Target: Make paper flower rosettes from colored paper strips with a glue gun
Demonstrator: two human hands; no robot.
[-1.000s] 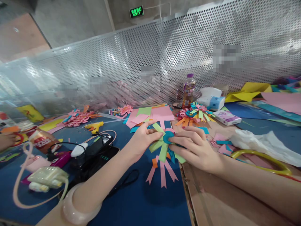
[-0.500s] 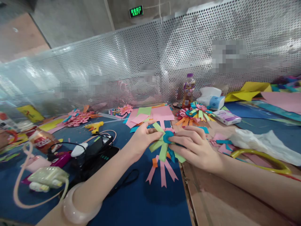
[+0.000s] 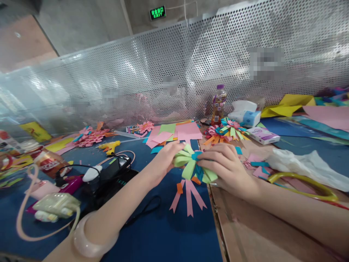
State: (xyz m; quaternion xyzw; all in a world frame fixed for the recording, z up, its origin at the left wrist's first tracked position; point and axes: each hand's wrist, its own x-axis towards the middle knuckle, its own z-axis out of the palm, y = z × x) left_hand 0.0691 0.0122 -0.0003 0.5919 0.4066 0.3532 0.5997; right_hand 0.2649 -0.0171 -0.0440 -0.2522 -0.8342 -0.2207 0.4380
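Left hand (image 3: 163, 160) & right hand (image 3: 226, 169) both grip green, blue & pink looped-paper-strip flower (image 3: 191, 165) above blue bench (image 3: 163, 233).

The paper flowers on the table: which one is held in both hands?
The green-looped paper flower, gripped between the left hand and right hand. The pink flower and the multicoloured flower lie untouched farther back.

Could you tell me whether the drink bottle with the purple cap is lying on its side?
No, the bottle stands upright at the back of the table, beside the tissue pack.
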